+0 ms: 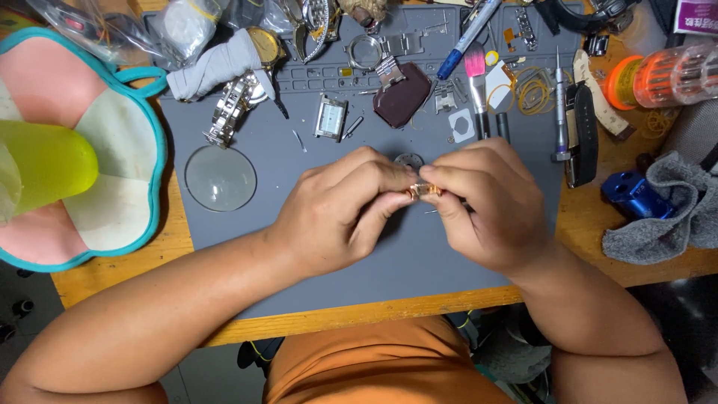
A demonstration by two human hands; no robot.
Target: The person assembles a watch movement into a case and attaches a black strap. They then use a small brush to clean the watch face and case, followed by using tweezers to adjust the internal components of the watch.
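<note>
Small metal part (423,191): gold-toned and shiny, largely covered by fingertips, its exact form indistinct. Held above the grey work mat (419,258), pinched between left hand (340,213) and right hand (482,206), fingers of both closed tightly on it. Adjacent: round disc (409,160), partly hidden behind the hands; magnifying lens (221,178).

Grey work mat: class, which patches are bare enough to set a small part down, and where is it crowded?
Bare: the grey mat between the round lens and left hand, and its near strip below both hands. Crowded: the far edge, around the steel watch, brush and screwdriver.
</note>
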